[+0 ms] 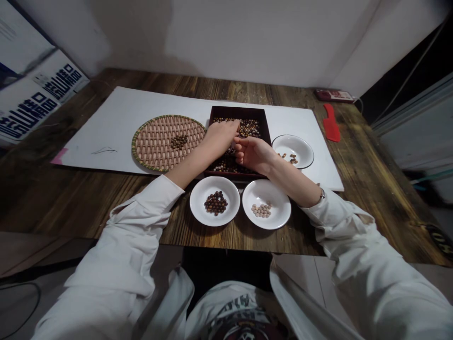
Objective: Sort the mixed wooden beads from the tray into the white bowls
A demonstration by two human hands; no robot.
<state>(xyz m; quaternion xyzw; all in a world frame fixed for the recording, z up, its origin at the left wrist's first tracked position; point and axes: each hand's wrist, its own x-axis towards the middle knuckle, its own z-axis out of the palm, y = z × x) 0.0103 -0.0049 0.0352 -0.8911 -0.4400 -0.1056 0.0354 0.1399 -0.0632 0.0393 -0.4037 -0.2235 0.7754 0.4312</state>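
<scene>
From where I stand, close to the worktop's [198, 237] near edge sit two white bowls, the left one [197, 198] with dark beads [215, 203], the right one [282, 203] with pale beads [262, 209]. Beyond them, the mixed beads [252, 128] lie in a dark tray [240, 112] across the white board's [95, 132] near edge. Over it the left hand [222, 134] bends palm down and the right hand [253, 153] has curled fingers; whether either grips a bead I can't tell, the fingertips being partly hidden. Small, round beads want a light pinch and a low lift, with the right forearm raised clear of the nearby bowl rims. A woven mat [152, 141] bearing brownish beads fills the board's middle; a third bowl [296, 145] sits toward its right edge. Farther off, a red scraper [331, 125] and a power strip [334, 96] lie toward the worktop's far right corner, out of the way.
</scene>
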